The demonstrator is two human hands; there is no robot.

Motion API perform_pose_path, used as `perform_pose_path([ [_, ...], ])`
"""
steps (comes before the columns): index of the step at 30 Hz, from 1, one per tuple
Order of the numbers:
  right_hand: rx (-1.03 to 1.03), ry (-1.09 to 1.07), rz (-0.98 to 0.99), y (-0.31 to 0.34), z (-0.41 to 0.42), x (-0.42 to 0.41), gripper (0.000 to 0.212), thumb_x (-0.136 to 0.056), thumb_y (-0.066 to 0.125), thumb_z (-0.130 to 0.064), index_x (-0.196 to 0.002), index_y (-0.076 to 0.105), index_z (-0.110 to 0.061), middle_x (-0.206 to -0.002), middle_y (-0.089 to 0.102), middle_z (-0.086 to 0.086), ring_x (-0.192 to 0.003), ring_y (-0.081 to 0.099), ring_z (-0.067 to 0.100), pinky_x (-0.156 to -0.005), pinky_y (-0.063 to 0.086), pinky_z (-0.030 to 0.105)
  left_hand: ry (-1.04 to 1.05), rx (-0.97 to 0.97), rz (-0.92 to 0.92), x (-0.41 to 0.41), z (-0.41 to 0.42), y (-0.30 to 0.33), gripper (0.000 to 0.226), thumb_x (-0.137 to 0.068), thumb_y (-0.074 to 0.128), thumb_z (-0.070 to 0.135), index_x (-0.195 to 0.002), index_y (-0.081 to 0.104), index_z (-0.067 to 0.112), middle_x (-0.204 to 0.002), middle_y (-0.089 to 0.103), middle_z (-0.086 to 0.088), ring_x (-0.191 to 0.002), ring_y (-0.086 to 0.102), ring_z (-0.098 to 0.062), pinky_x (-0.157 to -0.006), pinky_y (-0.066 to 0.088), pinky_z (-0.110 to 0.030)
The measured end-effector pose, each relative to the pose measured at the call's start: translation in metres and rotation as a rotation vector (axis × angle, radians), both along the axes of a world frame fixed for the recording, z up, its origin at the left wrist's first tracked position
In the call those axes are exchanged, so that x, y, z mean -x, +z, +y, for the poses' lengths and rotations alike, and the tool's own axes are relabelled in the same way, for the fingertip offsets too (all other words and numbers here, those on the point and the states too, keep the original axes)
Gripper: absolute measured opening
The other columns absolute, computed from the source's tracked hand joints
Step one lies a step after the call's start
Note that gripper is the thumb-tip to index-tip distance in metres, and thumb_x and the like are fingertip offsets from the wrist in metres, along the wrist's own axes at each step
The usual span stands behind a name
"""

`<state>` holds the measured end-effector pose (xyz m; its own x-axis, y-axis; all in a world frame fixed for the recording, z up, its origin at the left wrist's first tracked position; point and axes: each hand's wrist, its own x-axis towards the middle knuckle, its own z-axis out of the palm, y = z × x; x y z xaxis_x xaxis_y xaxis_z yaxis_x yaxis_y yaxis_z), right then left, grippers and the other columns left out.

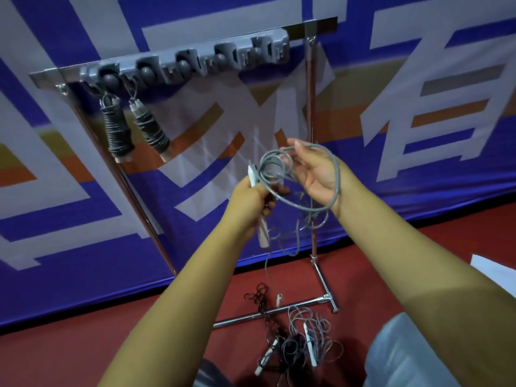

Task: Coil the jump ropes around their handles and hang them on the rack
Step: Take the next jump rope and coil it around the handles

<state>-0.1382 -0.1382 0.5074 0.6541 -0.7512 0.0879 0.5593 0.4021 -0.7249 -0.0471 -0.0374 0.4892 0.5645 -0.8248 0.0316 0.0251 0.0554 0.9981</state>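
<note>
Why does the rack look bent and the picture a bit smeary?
Head view: the wide-angle lens bows the rack and banner; motion blur softens the hooks and the grey rope looped between the left hand and right hand; lighting is dim.

The rack [311, 129] in the middle of the frame is polished, shiny metal tubing, and its hook strip [184, 61] at upper left looks like matt grey moulded plastic. The grey rope [307, 203] at centre has a smooth, slightly glossy plastic-like coating, its handles [261, 229] pale smooth plastic. Behind, the banner [418, 79] looks like printed cloth or vinyl; the red floor [69, 356] is matt.
</note>
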Motion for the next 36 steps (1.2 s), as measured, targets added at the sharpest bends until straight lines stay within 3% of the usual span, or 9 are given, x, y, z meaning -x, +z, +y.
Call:
perform_pose_path([
  [5, 0.156, -0.018, 0.357, -0.056, -0.021, 0.023, 0.022, -0.092, 0.055, -0.002, -0.107, 0.058, -0.018, -0.093, 0.065, 0.001, -0.071, 0.067, 0.005, -0.060, 0.052, 0.021, -0.005, 0.076, 0.136, -0.001, -0.009, 0.044, 0.018, -0.095, 0.038, 0.005, -0.082, 0.049, 0.012, -0.052, 0.054, -0.002, -0.041, 0.037, -0.011, -0.036, 0.025, -0.017],
  [10, 0.135, 0.232, 0.637, -0.126, 0.008, 0.022, 0.021, -0.098, 0.043, -0.034, -0.115, 0.056, -0.029, -0.119, 0.060, -0.010, -0.116, 0.051, 0.014, -0.089, 0.038, 0.038, -0.109, 0.119, 0.191, 0.002, -0.018, 0.078, 0.017, -0.096, 0.039, 0.007, -0.082, 0.048, 0.011, -0.055, 0.055, -0.004, -0.040, 0.037, -0.010, -0.034, 0.025, -0.015],
  [13, 0.173, 0.458, 0.609, -0.146, 0.031, 0.019, 0.041, -0.082, 0.057, -0.056, -0.115, 0.057, -0.033, -0.127, 0.057, -0.015, -0.123, 0.049, 0.009, -0.088, 0.038, 0.037, -0.145, 0.116, 0.245, 0.003, -0.019, 0.090, 0.015, -0.097, 0.042, 0.011, -0.082, 0.047, 0.009, -0.060, 0.053, -0.007, -0.038, 0.038, -0.010, -0.034, 0.025, -0.015],
  [18, 0.221, 0.595, 0.561, -0.140, 0.036, 0.018, 0.049, -0.076, 0.052, -0.051, -0.117, 0.058, -0.024, -0.096, 0.074, -0.002, -0.093, 0.067, 0.014, -0.066, 0.038, 0.027, -0.100, 0.118, 0.378, -0.013, -0.016, 0.093, 0.017, -0.097, 0.044, 0.016, -0.082, 0.046, 0.010, -0.063, 0.050, -0.005, -0.039, 0.038, -0.007, -0.032, 0.027, -0.014],
  [23, 0.246, 0.662, 0.612, -0.151, 0.031, 0.022, 0.082, -0.063, 0.060, -0.076, -0.127, 0.051, -0.026, -0.106, 0.072, 0.003, -0.082, 0.070, 0.019, -0.068, 0.048, 0.026, -0.018, 0.213, 0.483, -0.043, -0.017, 0.108, 0.012, -0.099, 0.042, 0.016, -0.090, 0.046, 0.010, -0.064, 0.050, -0.004, -0.037, 0.036, -0.007, -0.031, 0.029, -0.016],
  [27, 0.310, 0.541, 0.743, -0.153, 0.031, 0.021, 0.038, -0.094, 0.053, -0.036, -0.123, 0.053, -0.011, -0.072, 0.066, 0.001, -0.045, 0.053, 0.008, -0.053, 0.043, 0.023, 0.063, 0.217, 0.412, -0.059, -0.018, 0.119, 0.023, -0.098, 0.043, 0.014, -0.077, 0.046, 0.007, -0.065, 0.048, -0.003, -0.041, 0.035, -0.005, -0.032, 0.029, -0.014],
  [29, 0.202, 0.455, 0.729, -0.143, 0.024, 0.019, 0.034, -0.098, 0.046, -0.035, -0.106, 0.061, -0.006, -0.054, 0.050, -0.001, -0.036, 0.038, 0.005, -0.050, 0.037, 0.024, 0.097, 0.113, 0.344, -0.066, -0.018, 0.107, 0.021, -0.096, 0.049, 0.013, -0.076, 0.047, 0.008, -0.071, 0.045, -0.004, -0.045, 0.031, -0.005, -0.033, 0.032, -0.013],
  [33, -0.127, 0.465, 0.397, -0.082, 0.019, 0.016, 0.034, -0.099, 0.042, -0.029, -0.091, 0.060, -0.002, -0.052, 0.040, -0.001, -0.034, 0.025, 0.002, -0.037, 0.032, 0.015, 0.098, -0.318, 0.135, -0.067, -0.011, 0.049, 0.016, -0.089, 0.062, 0.009, -0.078, 0.052, 0.007, -0.067, 0.041, -0.005, -0.033, 0.032, -0.002, -0.034, 0.031, -0.012],
  [36, -0.235, 0.474, 0.234, -0.044, 0.018, 0.012, 0.028, -0.099, 0.042, -0.020, -0.093, 0.061, -0.001, -0.058, 0.049, 0.001, -0.037, 0.034, 0.001, -0.039, 0.038, 0.013, 0.036, -0.408, 0.270, -0.062, -0.001, 0.012, 0.015, -0.095, 0.049, 0.001, -0.081, 0.050, 0.002, -0.071, 0.044, -0.008, -0.033, 0.035, -0.002, -0.033, 0.030, -0.011],
])
